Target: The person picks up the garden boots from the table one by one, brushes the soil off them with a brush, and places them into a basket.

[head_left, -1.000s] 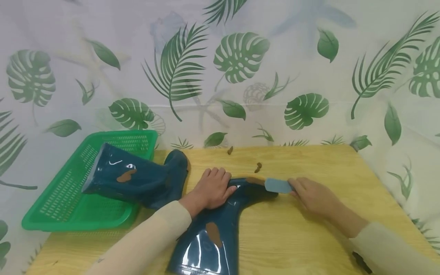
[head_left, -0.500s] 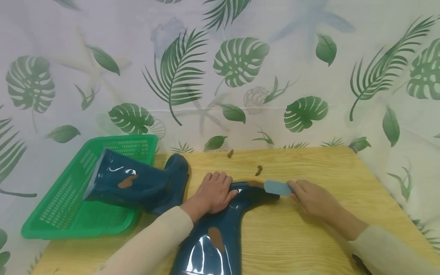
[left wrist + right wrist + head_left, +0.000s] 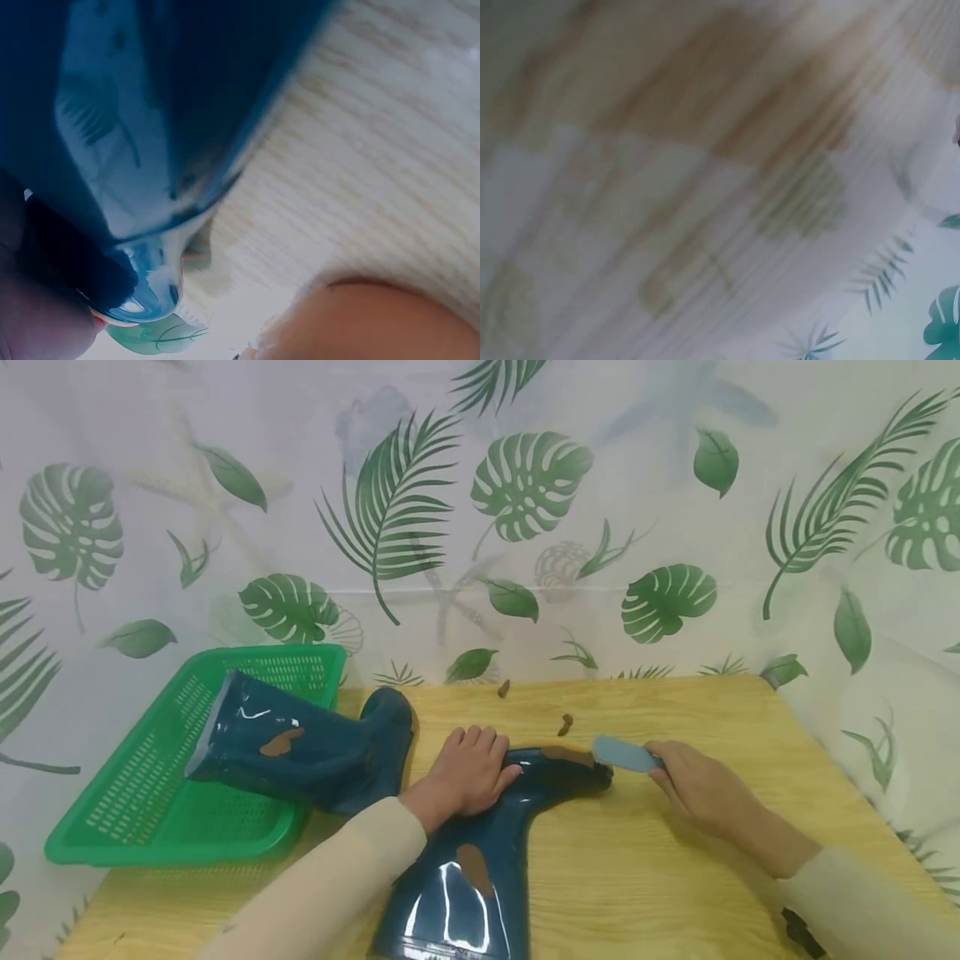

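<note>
A glossy dark-blue rubber boot (image 3: 450, 902) lies on its side, its toe to the right and its shaft toward the near edge. Brown patches mark its shaft and foot. My left hand (image 3: 471, 770) grips it at the ankle, and in the left wrist view the boot (image 3: 112, 150) runs between skin on both sides. In my right hand (image 3: 701, 789) is a light-blue tool (image 3: 624, 754) with a flat rounded head, whose tip is right at the boot's toe. My fingers cover its handle. The right wrist view is blurred and shows no hand.
A second dark-blue boot (image 3: 300, 743) with a brown patch lies across the green basket (image 3: 161, 852) at the left. Small brown bits (image 3: 566, 724) sit on the wooden table (image 3: 637, 893) toward the back. Behind hangs a leaf-print cloth (image 3: 585, 635).
My right hand and the light-blue tool have shifted slightly right and up, off the brown patch toward the toe's end. My left hand stays on the boot.
</note>
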